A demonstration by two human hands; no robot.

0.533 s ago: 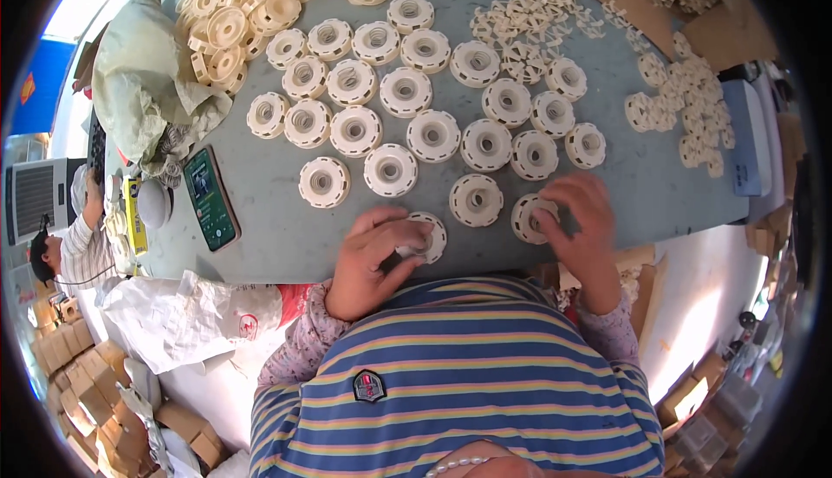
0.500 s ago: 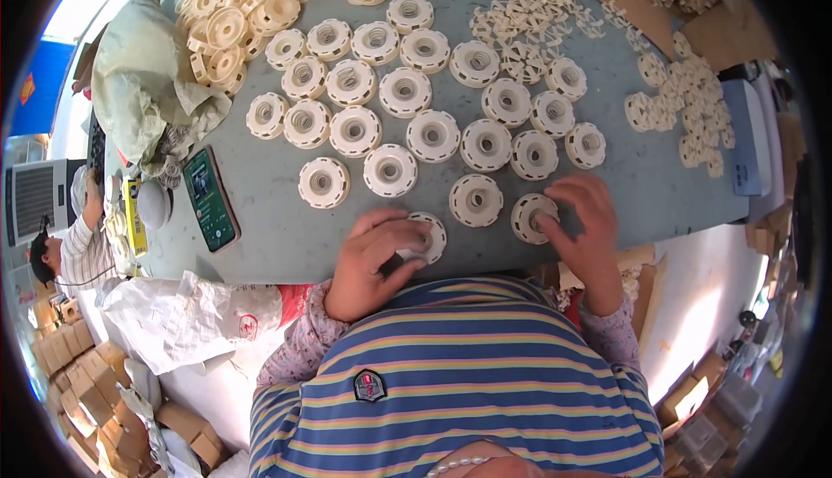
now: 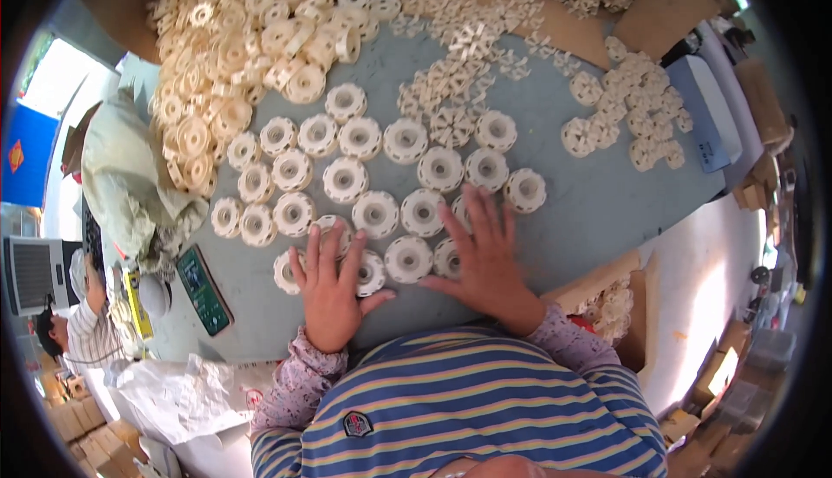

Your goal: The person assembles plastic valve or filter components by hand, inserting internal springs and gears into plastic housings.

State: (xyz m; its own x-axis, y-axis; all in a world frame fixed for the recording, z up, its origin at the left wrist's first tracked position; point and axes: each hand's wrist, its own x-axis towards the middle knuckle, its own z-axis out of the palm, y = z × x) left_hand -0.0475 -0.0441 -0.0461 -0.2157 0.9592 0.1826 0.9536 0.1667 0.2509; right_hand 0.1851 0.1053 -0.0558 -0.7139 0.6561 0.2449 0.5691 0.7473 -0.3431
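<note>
Spanning white rings (image 3: 371, 274), left hand (image 3: 334, 300) and right hand (image 3: 487, 272) both splayed open; one ring between them. Phone (image 3: 204, 289) left of left hand, cream pile (image 3: 234, 53) well beyond.

left hand (image 3: 332, 300) now opened out, fingers spread across white rings (image 3: 421, 260), right hand (image 3: 490, 270) uncurled, fingers stretched forward

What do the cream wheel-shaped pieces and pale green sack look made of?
Wheel-shaped pieces: likely moulded plastic, satin, given their repeated shape and soft sheen. Green sack: dull, probably fabric or woven plastic; loose creases fit either.
</note>
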